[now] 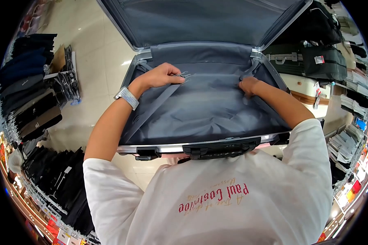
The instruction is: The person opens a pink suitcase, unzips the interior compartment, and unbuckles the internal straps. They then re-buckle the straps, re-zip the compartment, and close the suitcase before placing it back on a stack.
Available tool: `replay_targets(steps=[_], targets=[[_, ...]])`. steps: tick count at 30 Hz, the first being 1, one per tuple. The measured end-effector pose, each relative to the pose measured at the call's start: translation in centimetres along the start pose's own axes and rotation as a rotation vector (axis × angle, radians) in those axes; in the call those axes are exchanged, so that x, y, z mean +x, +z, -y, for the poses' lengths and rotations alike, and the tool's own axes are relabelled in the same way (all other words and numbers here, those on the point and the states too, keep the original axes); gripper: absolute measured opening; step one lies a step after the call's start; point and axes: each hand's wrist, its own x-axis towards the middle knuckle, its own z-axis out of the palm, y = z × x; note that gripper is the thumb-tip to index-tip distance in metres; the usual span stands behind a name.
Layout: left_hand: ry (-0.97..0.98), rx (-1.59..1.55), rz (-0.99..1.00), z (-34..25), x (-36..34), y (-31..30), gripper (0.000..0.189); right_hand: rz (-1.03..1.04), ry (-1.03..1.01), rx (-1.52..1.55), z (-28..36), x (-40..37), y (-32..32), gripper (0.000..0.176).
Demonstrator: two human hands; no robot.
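Note:
In front of me an open suitcase (200,104) with a grey fabric lining shows its lower shell, the lid (200,24) tilted up at the far side. My left hand (167,76) is closed on a grey luggage strap (153,107), pinched near its end. Thin metal hooks (186,76) stick out past its fingertips. The strap runs taut down to the near left corner. On the other side, my right hand (248,85) is closed at the right-hand strap (252,70), inside the far right part of the shell. What lies between its fingers is partly hidden.
The suitcase's near rim carries a black handle (221,150) and a latch (147,154). Racks of dark folded trousers (28,87) stand on the left. More suitcases (288,57) sit close on the right, one bearing a tag (317,96). Pale tiled floor (98,49) shows at left.

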Motion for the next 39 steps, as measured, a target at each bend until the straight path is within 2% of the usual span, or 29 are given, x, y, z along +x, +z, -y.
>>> replay_targets(steps=[3, 5, 6, 8, 9, 11, 15, 17, 21, 23, 24, 26, 27, 29, 32, 36, 38, 39], targets=[[0.008, -0.022, -0.021, -0.2, -0.2, 0.1, 0.028, 0.087, -0.054, 0.021, -1.4, 1.1, -0.5, 0.037], [-0.003, -0.020, -0.019, -0.2, -0.2, -0.2, 0.027, 0.163, -0.070, 0.511, -1.7, 0.8, -3.3, 0.024], [-0.015, -0.019, -0.018, -0.1, -0.2, -0.2, 0.027, 0.165, -0.071, 0.509, -1.4, 0.3, -4.7, 0.024], [-0.012, -0.036, -0.025, -0.4, -0.4, -0.3, 0.026, 0.170, -0.272, 1.012, -0.6, -0.9, -7.9, 0.019], [-0.010, -0.052, -0.032, -0.4, -0.4, -0.3, 0.025, 0.171, -0.272, 1.013, -0.3, -1.4, -9.2, 0.019], [-0.017, -0.077, -0.039, -0.3, -0.5, -0.4, 0.025, 0.260, -0.232, 1.216, 0.1, -2.3, -11.1, 0.014], [-0.018, -0.095, -0.044, -0.4, -0.5, -0.7, 0.025, 0.268, -0.168, 1.240, -0.4, -3.4, -12.4, 0.013], [-0.011, -0.104, -0.035, -0.6, -0.5, -0.7, 0.025, 0.262, -0.010, 1.148, -1.6, -2.9, -11.6, 0.014], [0.006, -0.098, -0.021, -0.7, -0.6, -0.5, 0.024, 0.248, -0.077, 1.082, -2.3, -4.1, -12.5, 0.017], [0.008, -0.104, -0.019, -0.6, -0.6, -0.4, 0.024, 0.088, -0.066, 0.732, -1.9, -4.7, -12.9, 0.024], [0.011, -0.111, -0.017, -0.4, -0.5, -0.4, 0.024, 0.088, -0.066, 0.733, -1.6, -5.0, -12.7, 0.024], [0.015, -0.111, 0.000, 0.5, -0.1, -0.5, 0.024, -0.127, -0.045, 0.533, -0.7, -5.6, -12.3, 0.032], [0.020, -0.112, 0.015, 0.6, 0.0, -0.6, 0.024, -0.128, -0.044, 0.533, -0.7, -5.8, -11.8, 0.032], [0.019, -0.100, 0.028, 0.7, 0.0, -0.6, 0.023, -0.371, -0.055, 0.579, -1.1, -5.9, -10.8, 0.034], [0.014, -0.077, 0.030, 0.6, 0.0, -0.4, 0.025, -0.445, 0.038, 0.534, -0.9, -6.6, -11.0, 0.031], [-0.008, -0.060, 0.029, 0.2, -0.1, -0.4, 0.027, -0.474, 0.057, 0.586, -1.3, -7.5, -10.7, 0.034], [-0.002, -0.065, 0.030, 0.1, -0.1, -0.4, 0.027, -0.596, -0.125, 0.612, -1.9, -7.7, -10.0, 0.031], [0.002, -0.070, 0.030, 0.1, -0.1, -0.4, 0.026, -0.597, -0.126, 0.610, -1.9, -7.9, -10.2, 0.031]])
